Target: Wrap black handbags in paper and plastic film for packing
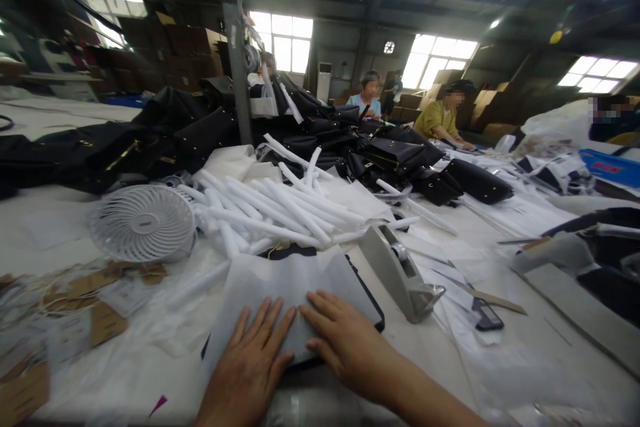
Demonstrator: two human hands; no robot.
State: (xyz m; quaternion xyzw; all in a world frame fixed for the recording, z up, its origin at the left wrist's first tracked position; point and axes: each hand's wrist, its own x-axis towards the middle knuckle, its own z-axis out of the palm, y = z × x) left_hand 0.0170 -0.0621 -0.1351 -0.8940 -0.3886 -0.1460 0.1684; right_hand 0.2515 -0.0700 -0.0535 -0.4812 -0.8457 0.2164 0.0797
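Note:
My left hand (pixel 250 367) and my right hand (pixel 345 340) lie flat, fingers stretched out, on a sheet of white wrapping paper (pixel 280 287). The paper covers a black bag (pixel 367 297), whose dark edge shows at the right and near the top. Both hands press on the paper near its front edge, side by side and almost touching. Just beyond the bag lies a heap of white rolled paper tubes (pixel 270 210).
A white desk fan (pixel 143 221) lies at the left, a grey tape dispenser (pixel 400 270) at the right, a phone (pixel 485 315) beyond it. Black bags (pixel 380 150) pile up behind a grey post (pixel 240 67). Cardboard tags (pixel 95 300) are scattered left. Other people sit at the far end.

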